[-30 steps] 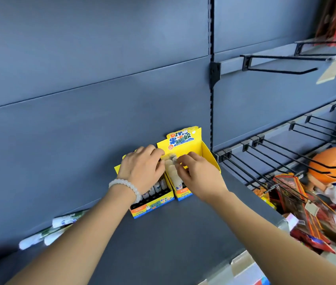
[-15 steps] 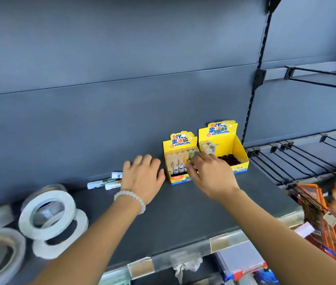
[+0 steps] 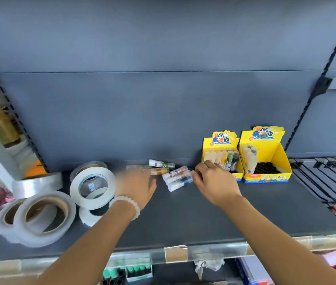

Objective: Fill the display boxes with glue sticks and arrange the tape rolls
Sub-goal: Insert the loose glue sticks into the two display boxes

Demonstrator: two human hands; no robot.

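Two yellow display boxes stand at the back right of the dark shelf (image 3: 183,219). The left box (image 3: 220,140) holds a row of glue sticks. The right box (image 3: 282,155) has a few sticks at its left side and bare black slots. Loose glue sticks (image 3: 177,178) lie on the shelf between my hands, and more loose sticks (image 3: 161,164) lie behind them. My right hand (image 3: 214,182) touches the ends of the loose sticks with bent fingers. My left hand (image 3: 136,186), blurred, hovers flat just left of them. Several tape rolls (image 3: 92,185) sit at the left.
A large clear tape roll (image 3: 44,217) and a silver one (image 3: 37,184) crowd the shelf's left end. Black wire hooks (image 3: 327,173) jut out at the right. A price-rail strip (image 3: 175,254) runs along the shelf's front edge, with goods below.
The view has swung left, bringing the tape rolls in. Both hands left the boxes and moved left to the loose glue sticks on the shelf.
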